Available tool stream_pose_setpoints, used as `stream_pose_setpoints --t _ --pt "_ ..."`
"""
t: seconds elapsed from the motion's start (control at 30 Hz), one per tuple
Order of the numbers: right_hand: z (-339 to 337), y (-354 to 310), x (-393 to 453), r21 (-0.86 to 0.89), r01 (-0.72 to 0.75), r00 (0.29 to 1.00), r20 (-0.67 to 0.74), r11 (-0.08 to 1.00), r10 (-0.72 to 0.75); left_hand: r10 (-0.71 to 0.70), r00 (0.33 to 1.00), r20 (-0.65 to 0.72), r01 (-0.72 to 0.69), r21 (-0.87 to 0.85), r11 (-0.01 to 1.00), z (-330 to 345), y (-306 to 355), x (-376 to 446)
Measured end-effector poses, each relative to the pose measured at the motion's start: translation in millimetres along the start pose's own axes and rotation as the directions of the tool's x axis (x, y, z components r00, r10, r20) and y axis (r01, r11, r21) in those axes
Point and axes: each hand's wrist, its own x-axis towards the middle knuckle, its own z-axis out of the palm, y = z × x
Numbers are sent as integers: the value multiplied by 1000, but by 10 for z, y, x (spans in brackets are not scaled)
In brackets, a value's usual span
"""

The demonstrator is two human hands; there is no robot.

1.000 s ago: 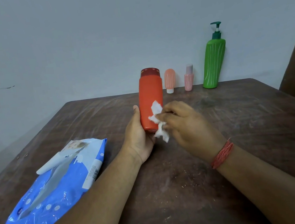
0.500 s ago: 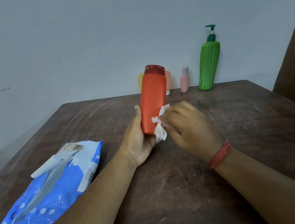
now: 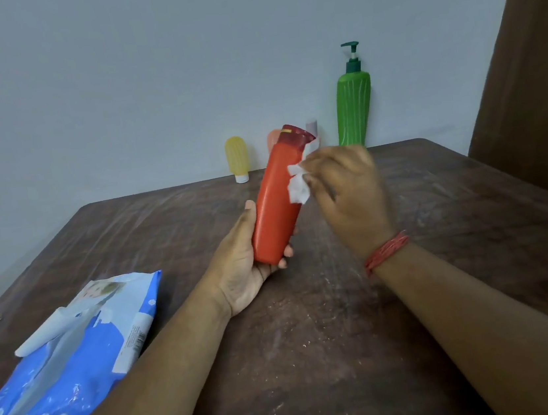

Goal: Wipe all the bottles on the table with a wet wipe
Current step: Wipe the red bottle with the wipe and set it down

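Table (image 3: 352, 353): wipes pack (image 3: 60, 364) cut off at left edge. Left hand (image 3: 242, 273) grasps tilted red bottle (image 3: 277, 203) low, off the surface. Right hand (image 3: 346, 191) pinches wipe (image 3: 297, 187) against its neck, hiding two small bottles behind.

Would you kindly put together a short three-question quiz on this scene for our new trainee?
1. True or false: the orange bottle stands on the table.
2. Which hand holds the wipe: A) left hand B) right hand?
3. Fill in: the wipe pack lies at the table's near ____ side.

Key:
1. False; the left hand holds it tilted above the table.
2. B.
3. Left.
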Motion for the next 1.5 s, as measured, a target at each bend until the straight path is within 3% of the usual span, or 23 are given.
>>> stream_pose_setpoints --t 0.13,0.27,0.37,0.47,0.6,0.7,0.83,0.97,1.03,1.2,1.37,1.4,1.5 --pt "-25 -31 -25 -89 215 977 19 972 -215 -5 1000 -4 6 37 999 30 5 -3" --pt "-41 -13 43 -146 165 986 -3 975 -167 12 1000 -14 -11 87 996 38 -7 -1" --pt "-20 -22 18 -176 305 951 103 936 -290 4 1000 -13 -3 93 996 50 -10 -5" --pt "-64 35 85 -228 107 994 29 968 -103 5 1000 -10 -4 99 995 54 -8 -8" --pt "17 51 42 -177 202 977 107 963 -185 -1 1000 -12 2 84 996 60 -3 -14" --pt "-3 135 86 -125 -16 1000 11 992 17 4 1000 1 -4 126 992 65 -5 -21" --pt "-42 136 90 -129 173 982 93 977 -162 3 1000 29 -7 169 986 92 5 -41" --pt "-83 203 127 -139 69 996 70 988 -60 -4 1000 25 -2 209 978 107 8 -57" --pt "-81 212 91 -131 98 994 61 987 -91 -8 1000 13 6 176 984 103 14 -53" --pt "-65 125 74 -27 -46 998 -54 999 45 -29 999 23 27 84 996 75 35 -66" --pt "33 -119 -73 18 226 963 148 974 -226 -46 999 -4 46 -50 998 17 51 -64" --pt "33 -91 -44 -1 220 966 137 975 -218 -52 999 2 52 -49 997 18 49 -68" --pt "-43 21 92 -11 -3 1000 -18 1000 3 -68 997 36 68 21 997 47 21 -63"
